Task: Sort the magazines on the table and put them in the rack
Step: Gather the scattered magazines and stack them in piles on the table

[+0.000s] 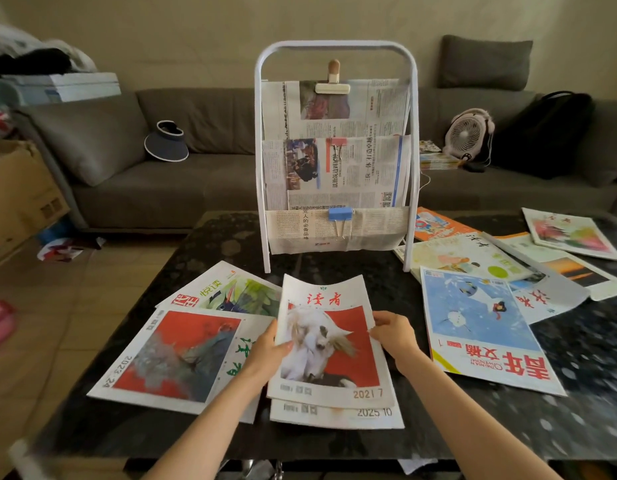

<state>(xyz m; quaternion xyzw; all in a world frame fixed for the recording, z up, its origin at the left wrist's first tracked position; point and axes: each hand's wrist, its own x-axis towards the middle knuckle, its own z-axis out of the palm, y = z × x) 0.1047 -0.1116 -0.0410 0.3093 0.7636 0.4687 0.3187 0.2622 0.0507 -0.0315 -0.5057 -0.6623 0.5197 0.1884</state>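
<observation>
A white-horse magazine (329,344) marked 2021 7 lies on top of another magazine (338,415) marked 2025 10, at the table's front middle. My left hand (267,351) grips its left edge, thumb on the cover. My right hand (393,332) holds its right edge. The white metal rack (336,150) stands behind, its tiers filled with clipped newspapers. A red rooster magazine (175,358) and a bird magazine (231,291) lie to the left. A blue snow-scene magazine (480,327) lies to the right.
Several more magazines (529,258) are spread at the table's back right. The dark marble table (584,358) sits before a grey sofa (161,168) holding a visor hat (166,142), a small fan (468,133) and a black bag (546,133). Cardboard boxes (19,199) stand at left.
</observation>
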